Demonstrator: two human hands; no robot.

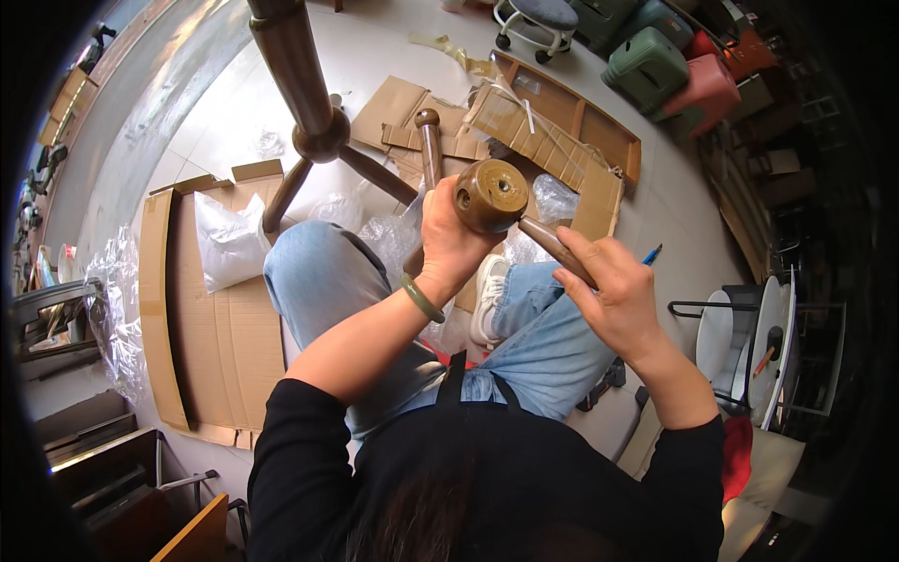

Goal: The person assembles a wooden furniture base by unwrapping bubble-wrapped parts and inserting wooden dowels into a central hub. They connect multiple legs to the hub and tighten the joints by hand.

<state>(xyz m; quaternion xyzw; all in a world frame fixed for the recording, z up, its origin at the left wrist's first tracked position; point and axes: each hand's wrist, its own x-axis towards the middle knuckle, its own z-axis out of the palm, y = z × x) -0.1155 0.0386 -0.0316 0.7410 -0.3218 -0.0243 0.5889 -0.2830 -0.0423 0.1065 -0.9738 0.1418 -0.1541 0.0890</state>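
My left hand [448,229] is closed around a round brown wooden hub [489,197], its flat end turned up with a hole in the middle and more holes in its side. In my right hand [613,290] is a tapered brown wooden leg [554,247], gripped between thumb and fingers. The leg's narrow end meets the hub's side; whether it sits inside a hole I cannot tell. Just beyond my left hand rises a ball-ended wooden piece [430,148], its lower part hidden. A brown wooden stand [318,140] with splayed legs stands upright ahead to the left.
Flattened cardboard [229,356] lies at left with a white foam-like packet [229,242] on it. Ahead are more cardboard [534,126], bubble wrap [554,199] and a wooden frame [609,140]. Plastic stools [648,70] and a wheeled stool [538,19] stand at the far right.
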